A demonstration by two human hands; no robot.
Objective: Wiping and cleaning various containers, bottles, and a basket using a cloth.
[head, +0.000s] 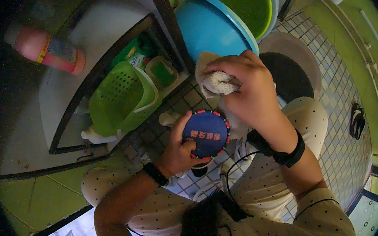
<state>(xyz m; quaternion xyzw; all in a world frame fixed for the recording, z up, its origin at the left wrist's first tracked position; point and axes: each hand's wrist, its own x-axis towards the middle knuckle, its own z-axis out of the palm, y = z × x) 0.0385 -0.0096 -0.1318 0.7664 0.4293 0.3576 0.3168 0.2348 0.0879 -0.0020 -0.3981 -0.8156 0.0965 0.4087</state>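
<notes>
My left hand (176, 147) grips a round container (208, 133) with a dark blue end that bears red writing and a ring of coloured marks at its rim. Its fingers lie around the left and lower edge. Bunched in my right hand (250, 79) is a whitish cloth (221, 82), with one flap hanging out to the left. The cloth is above the container in the picture and apart from its blue face. Black bands circle both wrists. What the container holds is hidden.
On the left a cabinet (70, 106) holds a green plastic basket (119, 101). A bottle of pink liquid (48, 50) stands beyond it. Blue (211, 24) and lime green (241, 3) basins lean ahead, near a grey basin (298, 46). Black shoes (357, 120) lie on the tiled floor (341, 126).
</notes>
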